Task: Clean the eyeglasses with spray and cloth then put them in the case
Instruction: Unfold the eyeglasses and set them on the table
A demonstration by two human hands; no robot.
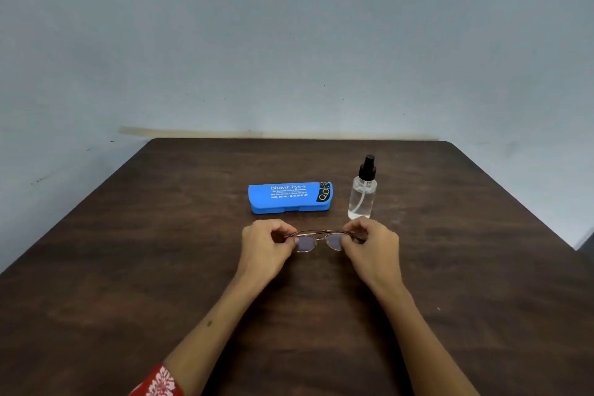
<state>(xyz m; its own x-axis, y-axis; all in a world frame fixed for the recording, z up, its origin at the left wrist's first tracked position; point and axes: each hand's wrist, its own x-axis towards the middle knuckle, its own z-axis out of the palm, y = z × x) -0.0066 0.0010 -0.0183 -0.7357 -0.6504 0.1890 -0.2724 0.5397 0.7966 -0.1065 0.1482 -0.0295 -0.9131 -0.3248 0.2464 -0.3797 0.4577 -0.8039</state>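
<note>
Thin metal-framed eyeglasses [318, 239] are held just above the dark wooden table [160, 267], lenses facing me. My left hand [265, 246] pinches the frame's left end, and my right hand [373, 246] pinches its right end. Behind them lies a closed blue glasses case [289, 198] with white lettering. To the case's right stands a clear spray bottle [362, 191] with a black pump top, upright. No cloth is visible.
A pale grey-blue wall [289, 42] rises right behind the table's far edge. The table's right edge runs diagonally down toward the right side of the view. A red patterned sleeve [160, 382] shows at my left forearm.
</note>
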